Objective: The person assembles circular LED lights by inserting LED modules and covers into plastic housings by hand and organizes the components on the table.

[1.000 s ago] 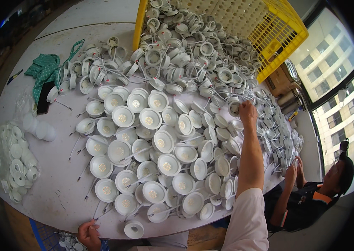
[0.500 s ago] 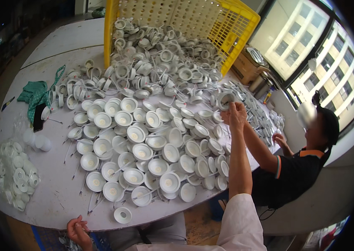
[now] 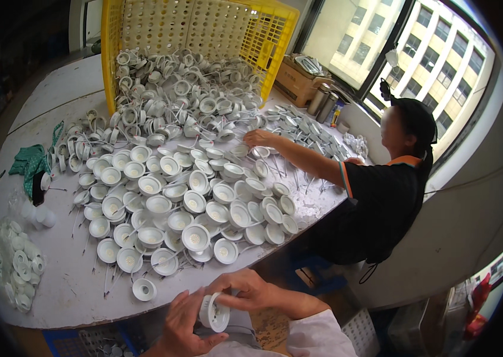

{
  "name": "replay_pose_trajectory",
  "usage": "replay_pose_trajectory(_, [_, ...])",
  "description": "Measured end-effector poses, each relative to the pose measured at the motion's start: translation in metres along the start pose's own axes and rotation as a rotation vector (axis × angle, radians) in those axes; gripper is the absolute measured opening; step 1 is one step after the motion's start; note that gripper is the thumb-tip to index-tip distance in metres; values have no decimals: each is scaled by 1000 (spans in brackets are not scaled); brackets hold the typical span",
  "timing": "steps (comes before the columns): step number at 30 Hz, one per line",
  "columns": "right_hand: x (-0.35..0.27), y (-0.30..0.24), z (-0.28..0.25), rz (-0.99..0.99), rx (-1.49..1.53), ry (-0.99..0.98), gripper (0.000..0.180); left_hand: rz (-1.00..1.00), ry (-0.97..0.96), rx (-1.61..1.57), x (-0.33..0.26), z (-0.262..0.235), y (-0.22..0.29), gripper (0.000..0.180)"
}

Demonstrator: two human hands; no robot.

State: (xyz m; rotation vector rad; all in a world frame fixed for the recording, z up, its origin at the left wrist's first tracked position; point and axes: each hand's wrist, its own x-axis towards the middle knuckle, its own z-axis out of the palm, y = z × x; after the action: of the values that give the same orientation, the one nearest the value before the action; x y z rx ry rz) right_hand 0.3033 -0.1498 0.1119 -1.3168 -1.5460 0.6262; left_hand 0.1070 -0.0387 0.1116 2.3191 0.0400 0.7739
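Observation:
A white round downlight housing (image 3: pixel 214 313) is held up before me, just off the table's front edge. My right hand (image 3: pixel 245 290) grips its rim, with the thumb reaching inside the ring. My left hand (image 3: pixel 181 330) cups the other side, fingers along the back and thumb below. A single white ring-shaped lamp part (image 3: pixel 144 290) lies on the table near my left hand. Beyond it spreads a wide heap of white downlights (image 3: pixel 195 237), many showing yellowish centres and loose wires.
A yellow perforated crate (image 3: pixel 108 65) at the back spills lamp parts. On the left lie a plastic bag of white rings (image 3: pixel 19 265) and a green dotted cloth (image 3: pixel 30 160). A co-worker in a black shirt (image 3: pixel 376 208) reaches across the table's right side, beside a cardboard box (image 3: pixel 299 80).
My right hand has come back from the far right with the housing. My left hand has moved right to meet it. The co-worker's hand now reaches to the heap, and the view has shifted.

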Motion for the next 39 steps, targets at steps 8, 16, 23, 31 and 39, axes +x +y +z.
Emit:
replay_pose_trajectory(8, [-16, -2, 23, -87, -170, 83, 16, -169, -14, -296, -33, 17, 7, 49])
replay_pose_trajectory(16, [-26, 3, 36, -114, -226, -36, 19, -463, -291, -634, -75, 38, -10, 60])
replay_pose_trajectory(23, [-33, 18, 25, 342, -164, 166, 26, -925, -161, -986, -53, 57, -29, 30])
replay_pose_trajectory(31, [-52, 52, 64, 502, 383, 449, 29, -1003, -86, -1056, -58, 69, -49, 32])
replay_pose_trajectory(39, [-55, 65, 100, 554, 299, 484, 26, -870, 76, -873, -70, 80, -47, 28])
